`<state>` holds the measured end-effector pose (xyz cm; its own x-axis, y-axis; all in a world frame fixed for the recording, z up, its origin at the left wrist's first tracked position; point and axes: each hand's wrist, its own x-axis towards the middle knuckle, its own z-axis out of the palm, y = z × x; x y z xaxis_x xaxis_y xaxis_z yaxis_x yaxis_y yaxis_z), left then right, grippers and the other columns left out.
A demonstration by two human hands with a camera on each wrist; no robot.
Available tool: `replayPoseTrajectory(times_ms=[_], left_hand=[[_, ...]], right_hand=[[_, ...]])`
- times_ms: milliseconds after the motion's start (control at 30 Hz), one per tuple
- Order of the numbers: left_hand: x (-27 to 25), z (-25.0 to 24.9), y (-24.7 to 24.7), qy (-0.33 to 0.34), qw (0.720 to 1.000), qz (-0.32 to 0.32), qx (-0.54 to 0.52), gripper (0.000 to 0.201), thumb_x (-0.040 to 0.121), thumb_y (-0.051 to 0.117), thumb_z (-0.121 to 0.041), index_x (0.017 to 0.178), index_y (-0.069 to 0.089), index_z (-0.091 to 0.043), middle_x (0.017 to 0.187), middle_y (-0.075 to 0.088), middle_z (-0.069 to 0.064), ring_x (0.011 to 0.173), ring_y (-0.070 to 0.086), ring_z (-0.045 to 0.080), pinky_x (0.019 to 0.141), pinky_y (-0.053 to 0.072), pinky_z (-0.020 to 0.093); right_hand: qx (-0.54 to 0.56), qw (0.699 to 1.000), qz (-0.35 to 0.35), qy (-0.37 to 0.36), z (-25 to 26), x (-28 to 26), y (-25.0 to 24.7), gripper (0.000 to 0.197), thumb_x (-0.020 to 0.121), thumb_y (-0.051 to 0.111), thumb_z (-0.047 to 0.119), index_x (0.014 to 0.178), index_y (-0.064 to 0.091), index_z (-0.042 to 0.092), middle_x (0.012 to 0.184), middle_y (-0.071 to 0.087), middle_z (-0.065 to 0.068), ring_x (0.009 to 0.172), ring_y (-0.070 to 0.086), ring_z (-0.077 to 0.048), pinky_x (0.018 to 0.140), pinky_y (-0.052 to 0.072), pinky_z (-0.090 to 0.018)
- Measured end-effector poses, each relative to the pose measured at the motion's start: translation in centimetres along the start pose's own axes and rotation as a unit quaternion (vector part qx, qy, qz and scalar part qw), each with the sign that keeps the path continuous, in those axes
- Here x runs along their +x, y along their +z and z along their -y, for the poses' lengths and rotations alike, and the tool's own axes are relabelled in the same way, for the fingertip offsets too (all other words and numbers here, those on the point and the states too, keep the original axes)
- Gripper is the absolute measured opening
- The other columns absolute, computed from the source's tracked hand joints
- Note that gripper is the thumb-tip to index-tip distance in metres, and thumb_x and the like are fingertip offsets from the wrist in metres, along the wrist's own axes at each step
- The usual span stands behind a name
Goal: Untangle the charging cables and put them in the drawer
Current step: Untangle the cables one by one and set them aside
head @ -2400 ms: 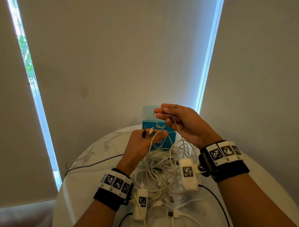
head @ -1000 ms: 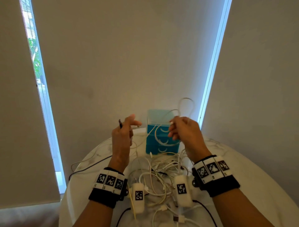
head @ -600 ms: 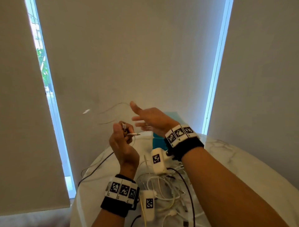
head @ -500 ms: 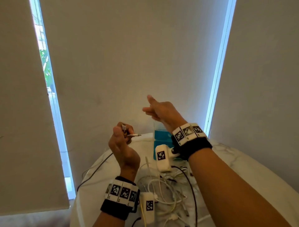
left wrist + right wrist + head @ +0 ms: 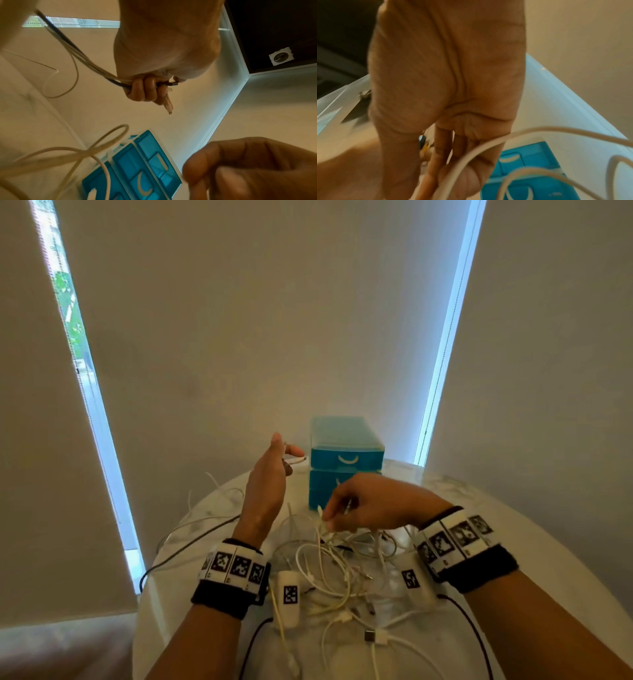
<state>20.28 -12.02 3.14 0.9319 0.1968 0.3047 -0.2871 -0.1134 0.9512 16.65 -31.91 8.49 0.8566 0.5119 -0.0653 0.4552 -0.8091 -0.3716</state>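
A tangle of white charging cables (image 5: 334, 568) lies on the round white table (image 5: 513, 542), in front of a blue drawer unit (image 5: 346, 455) with its drawers closed. My left hand (image 5: 286, 461) is raised left of the unit. In the left wrist view its fingers (image 5: 145, 89) grip several cable ends, one black and the rest white, with a white connector (image 5: 169, 106) sticking out. My right hand (image 5: 330, 518) is low over the tangle and pinches a white cable (image 5: 471, 152) that runs across its fingers. That view is blurred.
A dark cable (image 5: 191, 546) trails off the table's left edge. A white USB plug (image 5: 376, 638) lies near the front edge. The drawer unit (image 5: 137, 169) stands at the table's back, close to the wall. Bright window strips flank the wall.
My right hand has dropped from up beside the left hand down onto the tangle and taken hold of a white cable. My left hand stays raised with its cable ends.
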Motion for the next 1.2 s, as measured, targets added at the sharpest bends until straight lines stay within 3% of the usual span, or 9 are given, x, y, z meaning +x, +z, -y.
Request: replayPoseTrajectory(times_ms=[133, 233, 333, 467, 567, 667, 767, 933, 1200], left_hand=[[0.1, -0.4, -0.2, -0.028, 0.998, -0.004, -0.048, 0.069, 0.114, 0.023, -0.062, 0.110, 0.075, -0.018, 0.068, 0.059, -0.018, 0.069, 0.042, 0.008, 0.071, 0.038, 0.034], [0.4, -0.3, -0.5, -0.036, 0.996, -0.013, -0.082, 0.068, 0.115, 0.023, -0.060, 0.113, 0.074, -0.015, 0.059, 0.051, -0.015, 0.062, 0.036, 0.009, 0.058, 0.031, 0.028], [0.8, 0.0, -0.7, -0.027, 0.995, -0.015, -0.094, 0.068, 0.114, 0.023, -0.063, 0.111, 0.077, -0.021, 0.069, 0.042, -0.006, 0.064, 0.034, 0.009, 0.058, 0.030, 0.027], [0.8, 0.2, -0.5, -0.032, 0.995, -0.009, -0.098, 0.067, 0.114, 0.024, -0.062, 0.113, 0.078, -0.022, 0.070, 0.046, -0.008, 0.065, 0.035, 0.009, 0.058, 0.031, 0.027], [0.7, 0.4, -0.5, -0.030, 0.996, -0.004, -0.088, 0.068, 0.113, 0.026, -0.064, 0.110, 0.079, -0.023, 0.070, 0.051, -0.011, 0.068, 0.038, 0.010, 0.062, 0.033, 0.031], [0.7, 0.4, -0.5, -0.032, 0.997, 0.017, -0.073, 0.074, 0.106, 0.027, -0.078, 0.110, 0.079, -0.027, 0.075, 0.052, -0.009, 0.069, 0.041, 0.010, 0.063, 0.034, 0.032], [0.1, 0.0, -0.2, -0.025, 0.997, 0.060, -0.030, 0.079, 0.090, 0.037, -0.095, 0.105, 0.082, -0.031, 0.074, 0.053, -0.010, 0.067, 0.045, 0.009, 0.064, 0.037, 0.033], [-1.2, 0.0, 0.8, 0.019, 0.987, 0.152, 0.050, 0.051, 0.083, 0.070, -0.077, 0.104, 0.085, -0.033, 0.094, 0.080, -0.027, 0.088, 0.069, -0.016, 0.082, 0.046, 0.021], [-1.4, 0.7, 1.3, 0.013, 0.930, 0.335, 0.153, 0.018, 0.088, 0.086, -0.048, 0.100, 0.088, -0.034, 0.095, 0.083, -0.018, 0.092, 0.075, -0.005, 0.083, 0.048, 0.014]], right_hand=[[-0.066, 0.995, -0.038, -0.059, 0.2, 2.5, 3.0, 0.044, 0.099, 0.075, 0.037, 0.141, 0.063, 0.042, 0.117, 0.072, 0.009, 0.099, 0.066, -0.009, 0.097, 0.056, -0.033], [-0.075, 0.991, 0.028, -0.109, 0.2, 4.3, 5.2, 0.066, 0.102, 0.072, 0.034, 0.158, 0.041, 0.051, 0.133, 0.070, 0.007, 0.098, 0.063, -0.007, 0.097, 0.051, -0.027], [-0.114, 0.986, 0.032, -0.120, -0.1, 5.3, 6.5, 0.043, 0.101, 0.071, 0.043, 0.144, 0.064, 0.040, 0.131, 0.074, 0.011, 0.099, 0.065, -0.007, 0.105, 0.055, -0.036], [-0.030, 0.988, -0.152, -0.016, -2.3, 5.0, 4.7, 0.033, 0.102, 0.065, 0.054, 0.108, 0.081, 0.026, 0.099, 0.081, 0.007, 0.082, 0.073, -0.004, 0.093, 0.063, -0.038], [0.179, 0.931, -0.311, 0.064, -4.0, 3.1, 1.9, 0.033, 0.106, 0.062, 0.050, 0.097, 0.078, 0.022, 0.077, 0.080, 0.001, 0.062, 0.077, -0.012, 0.071, 0.067, -0.034], [0.297, 0.867, -0.387, 0.098, -4.9, 0.9, -0.1, 0.036, 0.109, 0.056, 0.052, 0.102, 0.076, 0.022, 0.072, 0.081, -0.002, 0.060, 0.078, -0.023, 0.049, 0.050, -0.016], [0.338, 0.841, -0.409, 0.107, -5.3, -0.4, -0.7, 0.037, 0.108, 0.057, 0.052, 0.106, 0.078, 0.022, 0.071, 0.080, -0.005, 0.056, 0.075, -0.021, 0.047, 0.045, -0.011], [0.373, 0.810, -0.438, 0.117, -6.4, -0.9, -0.7, 0.037, 0.107, 0.060, 0.051, 0.103, 0.082, 0.021, 0.069, 0.079, -0.008, 0.052, 0.069, -0.015, 0.048, 0.044, -0.012], [0.402, 0.797, -0.417, 0.175, -7.0, -0.5, -1.8, 0.032, 0.105, 0.066, 0.044, 0.098, 0.084, 0.018, 0.066, 0.077, -0.008, 0.050, 0.065, -0.012, 0.053, 0.048, -0.024]])
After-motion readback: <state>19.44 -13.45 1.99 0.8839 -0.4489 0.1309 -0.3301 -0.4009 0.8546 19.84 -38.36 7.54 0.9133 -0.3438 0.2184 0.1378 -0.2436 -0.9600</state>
